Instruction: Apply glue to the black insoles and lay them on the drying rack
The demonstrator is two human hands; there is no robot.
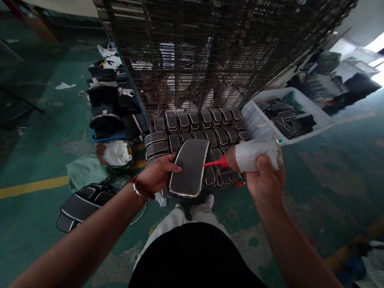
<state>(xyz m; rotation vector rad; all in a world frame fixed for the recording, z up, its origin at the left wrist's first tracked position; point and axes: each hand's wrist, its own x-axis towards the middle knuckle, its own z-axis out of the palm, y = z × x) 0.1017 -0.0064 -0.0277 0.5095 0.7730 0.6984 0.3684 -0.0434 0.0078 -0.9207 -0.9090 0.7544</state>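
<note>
Between my hands is a dark grey fabric panel with a light line along its edge. My left hand grips it at the left side, thumb on top and the other fingers mostly hidden beneath. My right hand is wrapped round a white squeeze bottle, tilted almost level. Its thin red nozzle points left, with the tip at the panel's right edge. Below and beyond, many similar panels lie in rows on a wire rack.
A tall stack of wire racks rises ahead. To the right stands a white bin with dark pieces in it. At left are a dark bag, a tub with a white plastic liner and piled black pieces.
</note>
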